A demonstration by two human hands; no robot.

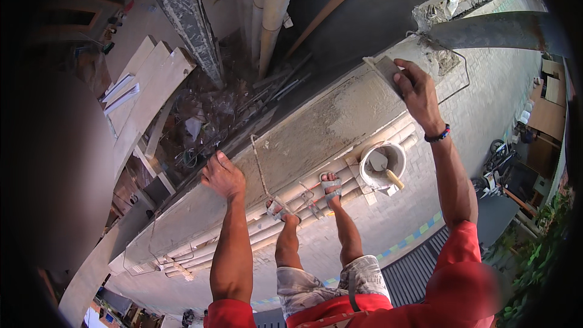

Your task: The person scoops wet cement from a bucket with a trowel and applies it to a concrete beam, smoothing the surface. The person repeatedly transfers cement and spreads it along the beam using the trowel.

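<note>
My right hand holds a grey flat rectangular tool against the right part of a long cement-covered ledge. My left hand grips the ledge's far edge, fingers bent over it. A bent metal rod stands out of the ledge beside that hand. Below the ledge, a white bucket contains a scraper-like tool with a pale yellow handle. My sandalled feet are on horizontal pipes running along the ledge, high above the paving.
Beyond the ledge are a drop with debris, upright pipes, a metal-clad column and pale boards. A dark beam and bent wire are at right. Far below are paving and parked motorbikes.
</note>
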